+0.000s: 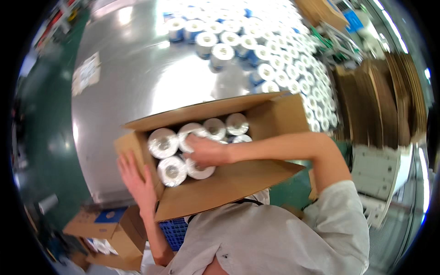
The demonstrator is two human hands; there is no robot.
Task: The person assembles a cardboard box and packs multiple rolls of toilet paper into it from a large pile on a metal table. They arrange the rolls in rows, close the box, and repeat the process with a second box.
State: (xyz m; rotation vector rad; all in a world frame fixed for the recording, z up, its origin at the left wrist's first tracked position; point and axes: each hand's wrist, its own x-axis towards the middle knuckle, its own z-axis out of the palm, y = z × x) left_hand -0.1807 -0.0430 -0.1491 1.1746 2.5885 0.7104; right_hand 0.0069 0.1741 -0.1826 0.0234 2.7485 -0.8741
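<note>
An open brown carton (220, 192) stands at the near edge of the metal table, tilted a little, with several white wrapped rolls inside. My right hand (206, 150) reaches into it from the right. Its fingers are closed on a white roll (186, 131) in the row farther from me; they are a little blurred and partly hidden among the rolls. Two rolls stand left of that hand, one white roll (163, 143) behind the other roll (172, 171). Along the carton's left end flap, my left hand (139, 183) lies with fingers stretched out.
Many white and blue rolls (222, 54) crowd the far right of the metal table (119, 105). Flattened cardboard (373, 101) is stacked at the right. Another open carton (112, 233) sits low at the left, near a blue plastic crate (174, 233).
</note>
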